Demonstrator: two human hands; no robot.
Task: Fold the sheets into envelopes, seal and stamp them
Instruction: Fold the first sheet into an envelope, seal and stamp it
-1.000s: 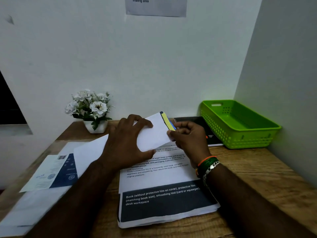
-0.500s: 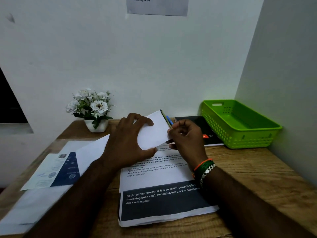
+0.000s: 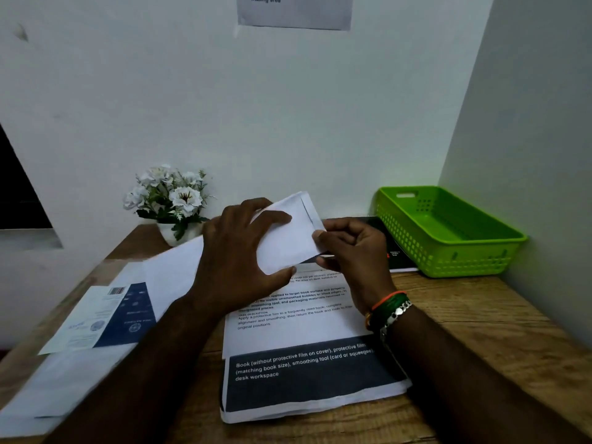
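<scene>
Left hand: fingers curled over the top edge of the envelope, thumb hooked under its lower edge, so you grip it from both sides and hold it off the desk, tilted up toward the wall. Right hand: thumb and curled fingers pinch the envelope's right end, just below the flap crease. Step in hand looks like closing or sealing that end; keep the left grip steady as an anchor, run the right thumb along the crease with even pressure, and watch the flap sits square before you press. Envelope itself: plain white, small, smooth, a thin fold line near its right end; whether a sheet is inside, cannot tell. It hangs above the printed stack on the wooden desk. More white sheets lie to the left; green basket sits at the far right corner
</scene>
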